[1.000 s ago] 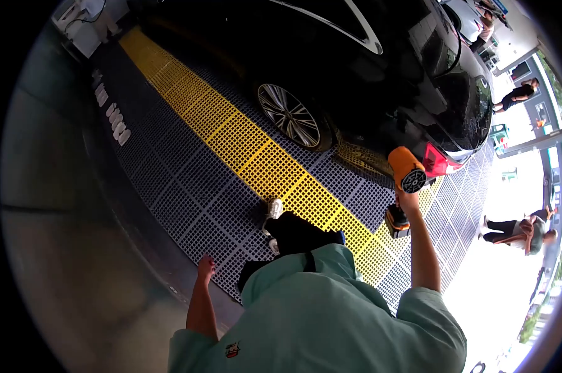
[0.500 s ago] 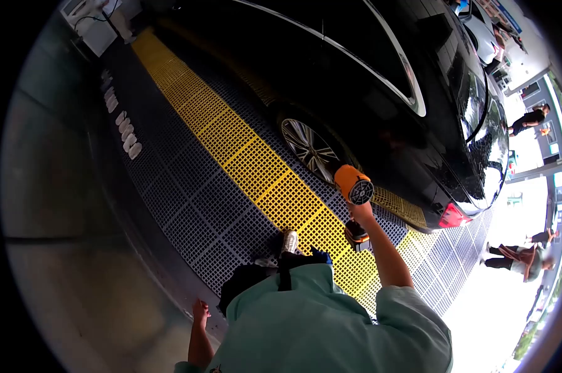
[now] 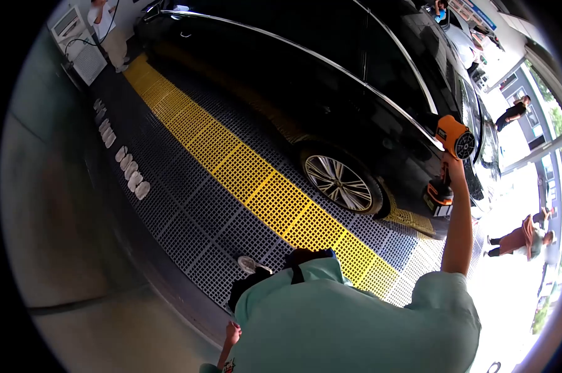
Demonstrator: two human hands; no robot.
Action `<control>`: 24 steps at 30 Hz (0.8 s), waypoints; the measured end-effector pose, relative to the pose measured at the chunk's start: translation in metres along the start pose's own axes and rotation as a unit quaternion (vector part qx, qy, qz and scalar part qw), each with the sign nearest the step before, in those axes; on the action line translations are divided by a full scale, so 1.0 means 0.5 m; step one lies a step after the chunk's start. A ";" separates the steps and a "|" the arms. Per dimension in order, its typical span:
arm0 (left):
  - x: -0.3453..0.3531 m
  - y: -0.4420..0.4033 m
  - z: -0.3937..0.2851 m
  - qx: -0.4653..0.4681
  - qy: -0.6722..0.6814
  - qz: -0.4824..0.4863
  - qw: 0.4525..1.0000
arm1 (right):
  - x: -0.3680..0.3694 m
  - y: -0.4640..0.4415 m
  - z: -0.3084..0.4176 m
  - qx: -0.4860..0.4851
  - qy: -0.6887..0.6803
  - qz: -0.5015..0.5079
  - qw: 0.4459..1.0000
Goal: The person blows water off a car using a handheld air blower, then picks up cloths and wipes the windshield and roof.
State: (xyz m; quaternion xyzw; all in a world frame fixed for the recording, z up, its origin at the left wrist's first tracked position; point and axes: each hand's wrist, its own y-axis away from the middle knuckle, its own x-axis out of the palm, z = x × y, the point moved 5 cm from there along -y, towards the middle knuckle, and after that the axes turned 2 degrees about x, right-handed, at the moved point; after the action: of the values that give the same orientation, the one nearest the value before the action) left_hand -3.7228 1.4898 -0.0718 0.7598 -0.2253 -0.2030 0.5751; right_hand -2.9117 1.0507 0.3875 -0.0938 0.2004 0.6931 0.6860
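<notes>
Raised since earlier, the tool [image 3: 456, 137] is gripped in the right hand [image 3: 453, 168], seemingly aimed at the car [image 3: 262, 68], calling for steady clearance; the left hand [image 3: 232, 334] looks empty, its openness unclear.

Yellow strip [image 3: 251, 178] amid dark floor grating [image 3: 184, 196], pale objects [image 3: 122, 153], perhaps footwear, and a person [image 3: 109, 36] beside a white cabinet [image 3: 87, 61].

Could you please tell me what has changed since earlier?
The right hand has moved the orange power tool up and rightward in view. The view also shifted: the black car's rear wheel sits lower and further right. Nothing was let go: the right hand still grips the tool; the left hand still looks empty.
</notes>
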 end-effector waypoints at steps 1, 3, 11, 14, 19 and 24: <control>-0.026 -0.017 -0.061 0.010 -0.007 -0.005 1.000 | 0.000 0.025 0.014 0.004 -0.012 -0.012 1.000; -0.076 -0.058 -0.196 0.045 -0.031 -0.030 0.998 | 0.000 0.043 0.020 0.004 0.000 -0.036 0.999; -0.115 -0.243 -0.795 0.192 -0.059 0.011 0.979 | 0.209 0.032 0.156 0.018 -0.051 -0.017 0.998; -0.049 -0.252 -0.980 0.261 -0.120 -0.007 0.958 | 0.344 -0.050 0.156 0.042 -0.062 0.004 0.997; 0.043 -0.270 -1.139 0.256 -0.098 -0.004 0.962 | 0.565 -0.163 0.101 0.104 -0.049 0.047 0.992; 0.038 -0.279 -1.160 0.220 -0.124 -0.029 0.967 | 0.740 -0.182 0.055 0.161 -0.049 0.086 0.982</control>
State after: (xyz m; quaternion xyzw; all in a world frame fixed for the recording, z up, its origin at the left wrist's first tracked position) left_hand -3.3628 1.9657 -0.0588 0.8429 -0.3118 -0.2572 0.3551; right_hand -2.8329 1.3980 0.2488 0.0698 0.2825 0.7122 0.6389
